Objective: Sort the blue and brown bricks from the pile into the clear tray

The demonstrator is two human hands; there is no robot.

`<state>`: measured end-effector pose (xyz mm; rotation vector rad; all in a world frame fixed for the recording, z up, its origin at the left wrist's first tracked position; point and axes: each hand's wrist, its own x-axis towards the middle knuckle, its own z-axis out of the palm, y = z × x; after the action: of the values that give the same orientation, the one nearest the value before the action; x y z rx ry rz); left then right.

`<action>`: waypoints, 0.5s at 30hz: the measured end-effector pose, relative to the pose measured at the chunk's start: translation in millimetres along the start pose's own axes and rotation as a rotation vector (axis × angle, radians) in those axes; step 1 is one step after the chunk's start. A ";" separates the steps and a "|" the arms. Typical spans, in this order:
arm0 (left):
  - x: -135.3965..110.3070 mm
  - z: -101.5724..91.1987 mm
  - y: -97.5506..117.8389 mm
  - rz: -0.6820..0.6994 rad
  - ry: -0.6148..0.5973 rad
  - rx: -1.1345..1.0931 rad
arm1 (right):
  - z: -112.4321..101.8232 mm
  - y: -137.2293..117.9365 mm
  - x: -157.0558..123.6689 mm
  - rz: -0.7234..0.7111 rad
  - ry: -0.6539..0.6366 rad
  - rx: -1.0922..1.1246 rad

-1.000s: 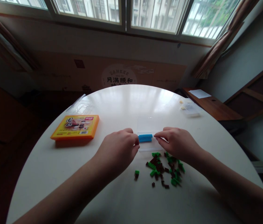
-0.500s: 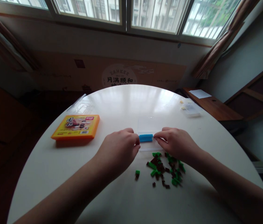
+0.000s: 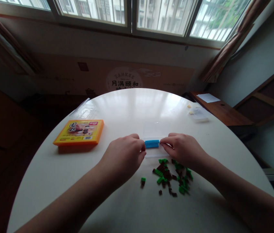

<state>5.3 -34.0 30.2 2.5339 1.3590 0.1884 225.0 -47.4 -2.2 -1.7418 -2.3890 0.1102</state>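
A short blue block strip (image 3: 152,143) is held over a clear plastic tray (image 3: 156,128) at the middle of the round white table (image 3: 117,106). My left hand (image 3: 124,155) pinches its left end with fingers closed. My right hand (image 3: 182,149) pinches its right end the same way. Just in front of my right hand lies a loose pile of several small green and brown blocks (image 3: 173,176). One green and brown piece (image 3: 142,181) sits apart to the left of the pile.
An orange box (image 3: 79,132) lies on the table's left side, with a clear plastic lid (image 3: 83,110) behind it. A small clear box (image 3: 198,113) stands at the far right edge. A wooden side table with paper (image 3: 218,106) is beyond.
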 end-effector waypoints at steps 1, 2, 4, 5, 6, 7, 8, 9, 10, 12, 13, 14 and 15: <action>0.1 -0.2 0.2 0.000 0.000 -0.002 | 0.2 0.1 -0.1 -0.002 -0.001 -0.001; 0.2 -0.3 0.3 0.000 -0.001 -0.004 | 0.5 0.3 -0.2 -0.003 -0.002 -0.001; 0.3 -0.1 0.1 0.001 -0.001 -0.006 | 1.1 1.0 -0.6 -0.004 0.001 -0.002; 0.3 0.0 -0.2 0.001 0.001 -0.006 | 1.3 1.3 -0.9 -0.003 0.005 -0.001; 0.3 0.2 -0.6 0.002 0.004 -0.007 | 1.3 1.8 -1.3 -0.003 0.011 0.001; 0.2 0.4 -1.0 0.004 0.007 -0.010 | 0.9 2.2 -1.8 -0.004 0.019 0.006; 0.1 0.6 -1.4 0.007 0.012 -0.014 | 0.2 2.7 -2.4 -0.008 0.031 0.016; 0.1 0.8 -1.7 0.010 0.016 -0.020 | -0.8 3.0 -3.2 -0.015 0.047 0.028; 0.2 1.1 -2.1 0.013 0.021 -0.030 | -2.1 3.3 -4.0 -0.024 0.071 0.040; 0.6 1.9 -2.5 0.020 0.034 -0.067 | -4.9 3.1 -6.2 -0.046 0.135 0.068; 0.9 2.5 -2.6 0.022 0.041 -0.094 | -6.2 2.5 -7.6 -0.060 0.173 0.091; 1.4 3.1 -2.7 0.022 0.046 -0.127 | -7.2 1.7 -9.2 -0.076 0.208 0.122; 1.8 3.9 -2.7 0.023 0.052 -0.162 | -7.9 0.5 -11.0 -0.096 0.244 0.161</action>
<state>5.0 -31.7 25.7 2.4261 1.2785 0.3556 230.2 -58.2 4.3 -1.4757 -2.2163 0.0696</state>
